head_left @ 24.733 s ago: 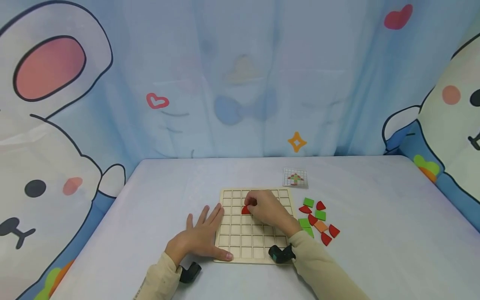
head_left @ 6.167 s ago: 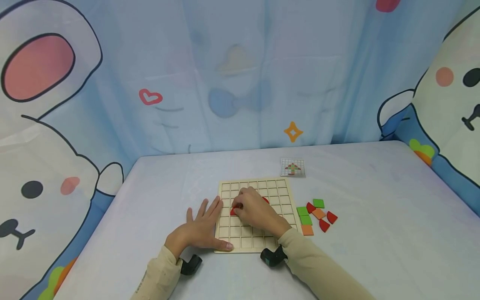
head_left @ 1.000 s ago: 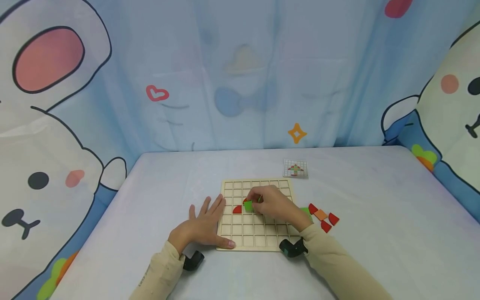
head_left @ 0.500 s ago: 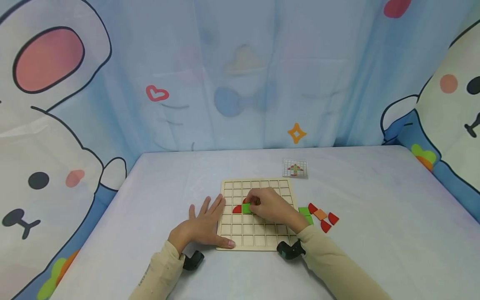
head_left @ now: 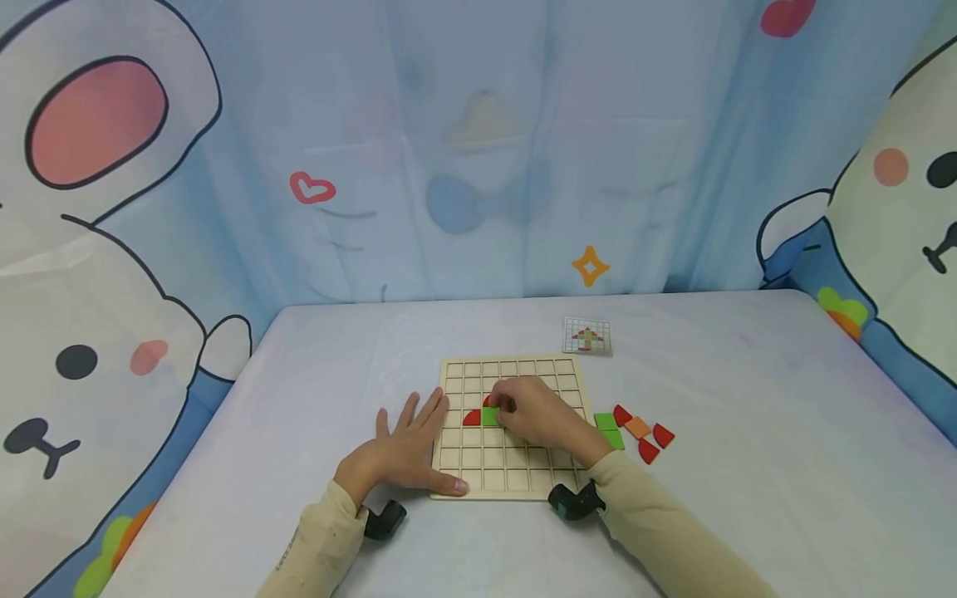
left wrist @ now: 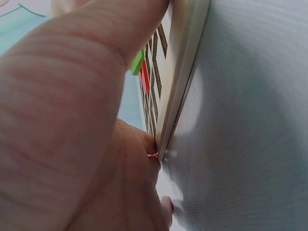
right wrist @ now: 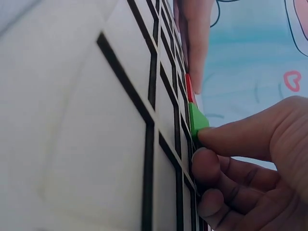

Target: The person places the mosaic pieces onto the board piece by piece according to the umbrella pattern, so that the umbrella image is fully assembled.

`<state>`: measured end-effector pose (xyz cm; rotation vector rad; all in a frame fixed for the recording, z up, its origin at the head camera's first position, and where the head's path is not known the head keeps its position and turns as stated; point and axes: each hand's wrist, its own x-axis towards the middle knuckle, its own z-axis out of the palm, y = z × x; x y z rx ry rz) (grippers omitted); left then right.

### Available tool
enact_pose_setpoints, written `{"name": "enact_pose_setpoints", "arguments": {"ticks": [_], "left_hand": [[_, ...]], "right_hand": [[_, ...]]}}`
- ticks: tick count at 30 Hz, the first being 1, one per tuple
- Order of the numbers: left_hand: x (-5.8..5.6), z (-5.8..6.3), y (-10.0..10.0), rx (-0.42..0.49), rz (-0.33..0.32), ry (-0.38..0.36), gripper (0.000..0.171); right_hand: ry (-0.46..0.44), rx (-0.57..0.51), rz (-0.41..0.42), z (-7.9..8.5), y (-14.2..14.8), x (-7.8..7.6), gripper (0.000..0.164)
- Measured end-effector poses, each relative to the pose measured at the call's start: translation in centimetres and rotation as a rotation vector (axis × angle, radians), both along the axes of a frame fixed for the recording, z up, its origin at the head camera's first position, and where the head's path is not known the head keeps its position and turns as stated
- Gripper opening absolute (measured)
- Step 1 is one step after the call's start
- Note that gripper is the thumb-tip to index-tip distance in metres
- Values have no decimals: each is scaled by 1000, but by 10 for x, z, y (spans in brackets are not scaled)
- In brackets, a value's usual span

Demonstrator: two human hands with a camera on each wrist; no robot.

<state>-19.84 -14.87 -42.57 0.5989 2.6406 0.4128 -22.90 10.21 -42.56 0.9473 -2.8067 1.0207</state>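
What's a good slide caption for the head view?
Right hand touches a green tile beside a red piece on a gridded board; left hand rests at the board's left edge.

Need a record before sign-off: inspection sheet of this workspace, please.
Surface: white cloth-covered table.
Job's things: light wooden grid board, red quarter-round pieces and a green square piece on it; loose red, green and orange flat pieces to its right; white printed card beyond.
Clutter: nothing seen.
Hands: left hand spread at the board's left edge; right hand curled, thumb touching the green piece.
Cables: nothing seen.
Surroundings: blue curtain with cartoon animals.
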Motion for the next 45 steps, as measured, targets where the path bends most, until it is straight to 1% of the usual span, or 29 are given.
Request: {"name": "enact_pose_setpoints", "arguments": {"ticks": [4,10,14,18,23,27,30,33,37,40,45], "left_hand": [[0,0,-1,22,-3,-11,130],[-3,-6,-4,41,-20,8,137],[0,-2,-4,34,-15,-1,135],[2,2,-1,23,-7,-14,132],[3,2,1,5,3,-12,130],[3,1,1,-3,10,-3,130],[3,3,1,0,12,-2,129],[4,3,-1,7,11,-8,129],[4,3,-2,18,8,-22,131],[4,4,-1,29,8,-22,131],[3,2,1,17,10,-15,130]], "right_hand": [[14,1,13,0,0,0,16],[40,-9,10,-1,-1,1,17],[41,-6,5,-3,-2,2,15],[13,7,1,0,0,4,14],[-42,0,-11,11,8,4,12],[-49,-20,-27,23,20,4,13],[-45,-20,-38,33,29,4,14],[-69,-22,-61,40,38,5,16],[-73,-48,-52,49,51,5,20],[-53,-46,-51,55,63,4,22],[-34,5,-108,61,84,2,23]]}}
